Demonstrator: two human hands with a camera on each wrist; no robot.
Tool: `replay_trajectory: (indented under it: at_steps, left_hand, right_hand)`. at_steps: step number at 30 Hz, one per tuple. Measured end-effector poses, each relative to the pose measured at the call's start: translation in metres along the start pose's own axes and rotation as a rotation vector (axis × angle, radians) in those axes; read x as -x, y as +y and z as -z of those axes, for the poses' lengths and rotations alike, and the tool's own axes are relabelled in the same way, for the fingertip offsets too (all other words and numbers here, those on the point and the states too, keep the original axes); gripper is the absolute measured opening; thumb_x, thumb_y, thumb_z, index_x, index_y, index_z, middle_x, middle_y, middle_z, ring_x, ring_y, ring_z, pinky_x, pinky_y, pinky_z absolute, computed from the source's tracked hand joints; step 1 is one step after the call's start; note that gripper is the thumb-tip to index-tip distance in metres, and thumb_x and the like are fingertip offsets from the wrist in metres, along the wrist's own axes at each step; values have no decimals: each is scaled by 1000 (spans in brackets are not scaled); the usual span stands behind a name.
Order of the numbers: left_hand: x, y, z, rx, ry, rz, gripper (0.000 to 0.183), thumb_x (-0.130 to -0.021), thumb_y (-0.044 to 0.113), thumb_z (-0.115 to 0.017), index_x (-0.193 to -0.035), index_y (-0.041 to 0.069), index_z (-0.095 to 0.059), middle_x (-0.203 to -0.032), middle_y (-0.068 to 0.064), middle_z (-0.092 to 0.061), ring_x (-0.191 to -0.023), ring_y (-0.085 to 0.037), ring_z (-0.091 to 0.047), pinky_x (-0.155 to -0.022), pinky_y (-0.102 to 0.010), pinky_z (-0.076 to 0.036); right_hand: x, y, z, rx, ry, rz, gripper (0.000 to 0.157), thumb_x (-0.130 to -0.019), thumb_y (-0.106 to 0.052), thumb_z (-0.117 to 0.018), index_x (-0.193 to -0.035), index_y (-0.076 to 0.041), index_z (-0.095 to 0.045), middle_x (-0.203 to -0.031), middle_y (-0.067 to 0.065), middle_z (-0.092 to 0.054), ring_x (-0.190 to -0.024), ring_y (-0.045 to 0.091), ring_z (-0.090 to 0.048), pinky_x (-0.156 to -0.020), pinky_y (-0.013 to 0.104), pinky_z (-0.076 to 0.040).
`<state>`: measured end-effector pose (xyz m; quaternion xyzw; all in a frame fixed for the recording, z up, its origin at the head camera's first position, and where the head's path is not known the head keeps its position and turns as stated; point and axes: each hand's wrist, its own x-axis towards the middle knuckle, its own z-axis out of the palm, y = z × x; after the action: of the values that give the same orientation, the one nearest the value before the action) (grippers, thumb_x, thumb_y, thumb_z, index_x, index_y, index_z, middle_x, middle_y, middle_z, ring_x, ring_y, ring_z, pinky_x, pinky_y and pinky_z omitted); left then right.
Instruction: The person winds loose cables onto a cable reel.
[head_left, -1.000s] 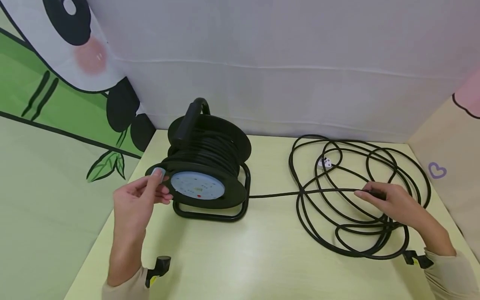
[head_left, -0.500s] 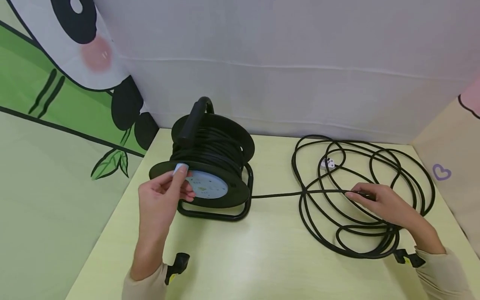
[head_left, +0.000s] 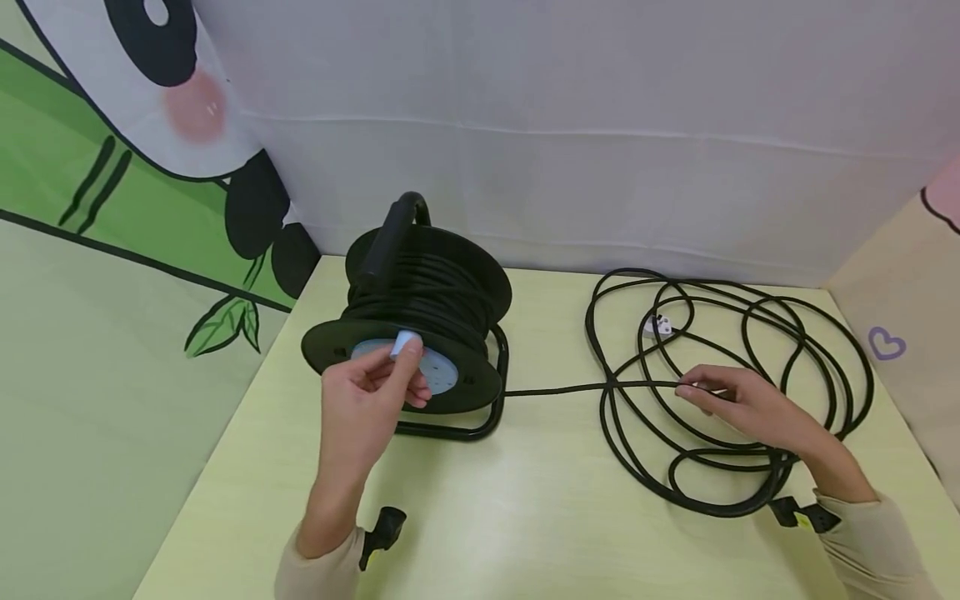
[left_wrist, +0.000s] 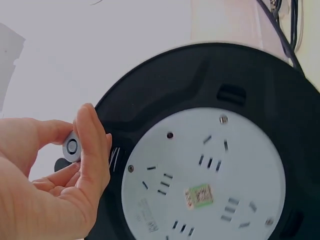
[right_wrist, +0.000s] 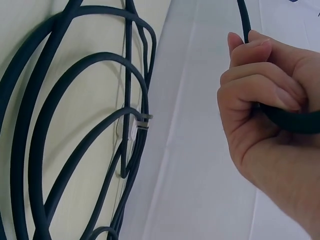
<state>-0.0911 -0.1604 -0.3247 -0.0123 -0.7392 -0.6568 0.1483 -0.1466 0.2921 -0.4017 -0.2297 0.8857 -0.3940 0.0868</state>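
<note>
1. One pale table [head_left: 525, 500], far edge against a hanging cloth [head_left: 562, 192]; we find open room on its near middle, while its left edge runs near the reel.
2. One spread of loose black cable [head_left: 611, 384], on the right, its loops nearing the right edge; a single run crosses left to the reel.
3. One reel [head_left: 420, 300], far left on the table, its flange [head_left: 322, 346] facing near.
4. One right hand [head_left: 738, 400], over the loops, fingers curled round the cable; it has shifted slightly left, so we judge cable is feeding reelward.
5. One left hand [head_left: 367, 392], before the flange, thumb and fingers pinching the knob [head_left: 403, 342].
6. One white plug [head_left: 658, 327], lying among the far loops.
7. One knob, light blue, swung rightward from the flange's left side to the socket face [head_left: 442, 373]; we read a winding turn under way.
</note>
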Motion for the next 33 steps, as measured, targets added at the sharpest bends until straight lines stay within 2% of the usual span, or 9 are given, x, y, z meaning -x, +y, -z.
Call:
replay_trajectory:
  at_steps: [5,10,15,21,24,28,33]
  left_hand:
    - [3,-4,-13,10,-49,18,26,-99,10,-70,-88,-14,-70,-69,-13,-67,-58,-21,-69,-61,-33,-64]
    - [7,-10,-26,52,-100,58,26,-99,10,-70,-89,-14,-70,-69,-15,-67,-58,-17,-69,-60,-32,-64]
    - [11,-20,-37,101,-155,110,26,-99,12,-71,-92,-13,-71,-70,-17,-67,-59,-19,-69,-62,-35,-65]
    - [17,-36,-47,88,-203,135,23,-98,15,-72,-93,-7,-74,-70,-15,-68,-59,-21,-69,-59,-32,-64]
    - [20,-43,-51,83,-209,152,22,-98,14,-72,-94,-7,-75,-71,-15,-69,-59,-20,-70,-59,-32,-64]
    - [25,-54,-54,63,-213,192,20,-97,14,-73,-93,-5,-76,-70,-15,-69,-61,-26,-71,-60,-31,-64]
    - [31,-71,-54,21,-213,227,21,-97,14,-73,-86,-4,-75,-67,-15,-68,-61,-32,-70,-59,-29,-63]
  right_hand:
    - [-2,-5,-1,0,0,-3,11,-106,-17,-61,-112,-17,-70,-79,1,-58,-64,15,-51,-53,30,-42]
    - [-7,-11,-4,-31,-20,8,14,-106,-17,-59,-116,-15,-70,-82,1,-58,-66,14,-52,-54,30,-43]
    - [-14,-20,-4,-58,-7,-31,20,-107,-20,-59,-122,-11,-69,-94,3,-64,-76,13,-58,-60,28,-49]
    - [-21,-26,-6,-97,-2,-53,18,-107,-20,-59,-118,-9,-69,-80,2,-55,-61,12,-48,-51,29,-44]
    - [-25,-27,-6,-117,-13,-70,23,-106,-23,-60,-121,-7,-68,-78,3,-54,-59,12,-47,-49,28,-43]
    - [-28,-28,-5,-200,-32,-107,30,-107,-24,-60,-126,-2,-65,-71,3,-51,-54,11,-44,-44,29,-42]
    - [-31,-28,-4,-293,-79,-114,30,-108,-24,-58,-126,0,-63,-65,0,-46,-51,11,-42,-40,30,-42]
